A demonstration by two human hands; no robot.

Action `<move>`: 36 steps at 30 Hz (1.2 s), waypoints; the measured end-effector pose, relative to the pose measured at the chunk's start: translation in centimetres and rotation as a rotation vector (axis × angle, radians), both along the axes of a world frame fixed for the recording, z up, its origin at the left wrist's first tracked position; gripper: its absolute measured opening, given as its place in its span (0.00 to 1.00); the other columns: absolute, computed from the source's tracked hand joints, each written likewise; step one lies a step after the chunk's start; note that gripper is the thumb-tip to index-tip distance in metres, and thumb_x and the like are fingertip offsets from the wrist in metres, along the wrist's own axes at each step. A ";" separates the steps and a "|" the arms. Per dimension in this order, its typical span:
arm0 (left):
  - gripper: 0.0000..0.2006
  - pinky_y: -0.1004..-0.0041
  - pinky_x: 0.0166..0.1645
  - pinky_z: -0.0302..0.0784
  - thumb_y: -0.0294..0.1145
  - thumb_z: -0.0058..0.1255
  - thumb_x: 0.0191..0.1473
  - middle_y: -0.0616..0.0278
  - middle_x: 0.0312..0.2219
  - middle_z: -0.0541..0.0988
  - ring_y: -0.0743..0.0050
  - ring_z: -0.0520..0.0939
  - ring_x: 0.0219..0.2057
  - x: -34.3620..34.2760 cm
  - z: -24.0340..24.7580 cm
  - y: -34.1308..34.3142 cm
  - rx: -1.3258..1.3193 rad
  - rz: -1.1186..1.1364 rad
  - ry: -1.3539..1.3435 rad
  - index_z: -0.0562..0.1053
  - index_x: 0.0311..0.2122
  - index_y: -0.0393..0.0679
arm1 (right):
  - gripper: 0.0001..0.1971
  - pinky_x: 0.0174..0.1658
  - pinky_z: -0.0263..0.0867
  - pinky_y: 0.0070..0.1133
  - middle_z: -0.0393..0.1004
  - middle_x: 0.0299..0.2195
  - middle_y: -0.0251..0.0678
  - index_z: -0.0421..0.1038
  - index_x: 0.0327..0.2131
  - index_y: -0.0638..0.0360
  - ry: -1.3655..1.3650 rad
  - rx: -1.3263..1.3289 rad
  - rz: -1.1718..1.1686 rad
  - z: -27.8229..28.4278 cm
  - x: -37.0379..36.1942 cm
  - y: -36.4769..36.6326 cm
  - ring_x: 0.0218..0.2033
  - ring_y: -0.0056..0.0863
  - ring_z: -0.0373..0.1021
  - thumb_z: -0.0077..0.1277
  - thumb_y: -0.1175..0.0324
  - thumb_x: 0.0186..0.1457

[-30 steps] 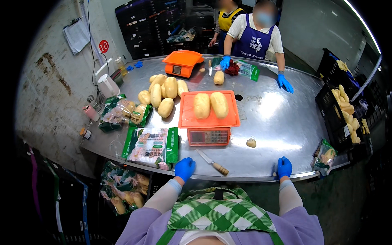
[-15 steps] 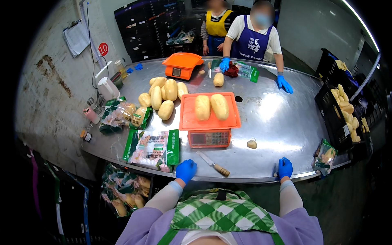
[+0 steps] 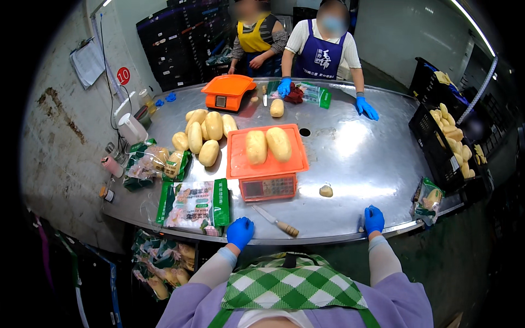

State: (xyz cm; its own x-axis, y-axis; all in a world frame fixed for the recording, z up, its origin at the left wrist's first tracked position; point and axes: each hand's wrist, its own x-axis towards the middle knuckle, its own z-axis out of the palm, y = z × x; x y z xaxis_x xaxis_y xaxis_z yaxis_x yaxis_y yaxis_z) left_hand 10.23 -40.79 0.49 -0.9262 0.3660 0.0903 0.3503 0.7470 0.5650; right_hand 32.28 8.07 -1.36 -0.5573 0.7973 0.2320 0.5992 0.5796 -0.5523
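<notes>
My left hand (image 3: 240, 232), in a blue glove, rests on the table's near edge with its fingers curled and nothing showing in them. Beside it lie a green-and-white printed bag (image 3: 192, 206) and a knife (image 3: 276, 221) with a wooden handle. My right hand (image 3: 374, 220), also blue-gloved, is closed on the same edge farther right, next to a small dark mark or object. Two pale yellow lotus root pieces (image 3: 256, 147) sit on the orange scale (image 3: 268, 187) ahead of me. A small cut-off end (image 3: 326, 191) lies right of the scale.
A pile of lotus roots (image 3: 205, 131) and filled bags (image 3: 150, 164) occupy the left. Across the table stand a second orange scale (image 3: 227, 92) and two people, one with blue-gloved hands on the table. A black crate of roots (image 3: 445, 150) and a filled bag (image 3: 429, 201) are right.
The whole view has shifted slightly, with table items appearing farther left. My hands stay on the edge. The person in the yellow apron has moved their arms and turned a little.
</notes>
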 end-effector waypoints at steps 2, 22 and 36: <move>0.12 0.55 0.35 0.74 0.42 0.50 0.51 0.48 0.28 0.78 0.45 0.78 0.31 0.1 0.1 -0.1 0.024 0.003 -0.015 0.74 0.28 0.44 | 0.15 0.49 0.67 0.29 0.75 0.44 0.42 0.77 0.38 0.57 -0.009 -0.024 0.003 0.2 -0.1 -0.1 0.45 0.41 0.71 0.53 0.56 0.54; 0.12 0.59 0.33 0.74 0.41 0.53 0.51 0.50 0.26 0.78 0.49 0.79 0.28 0.0 0.3 0.1 0.056 -0.015 -0.031 0.75 0.29 0.43 | 0.15 0.49 0.67 0.31 0.75 0.44 0.41 0.76 0.38 0.56 -0.010 0.028 0.003 -0.7 0.2 0.3 0.45 0.41 0.71 0.54 0.56 0.53; 0.11 0.59 0.34 0.73 0.42 0.52 0.51 0.52 0.27 0.78 0.49 0.78 0.29 0.0 0.1 0.0 0.048 -0.016 -0.060 0.75 0.28 0.44 | 0.16 0.49 0.68 0.31 0.76 0.43 0.43 0.76 0.40 0.57 0.011 0.013 -0.019 -0.2 0.1 0.1 0.44 0.42 0.72 0.55 0.56 0.53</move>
State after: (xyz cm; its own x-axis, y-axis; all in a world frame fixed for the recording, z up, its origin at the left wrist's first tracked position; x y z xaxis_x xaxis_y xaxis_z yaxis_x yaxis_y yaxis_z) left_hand 10.21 -40.74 0.58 -0.9247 0.3770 0.0531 0.3263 0.7130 0.6206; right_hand 32.33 8.19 -1.53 -0.5396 0.8044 0.2485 0.6043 0.5756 -0.5509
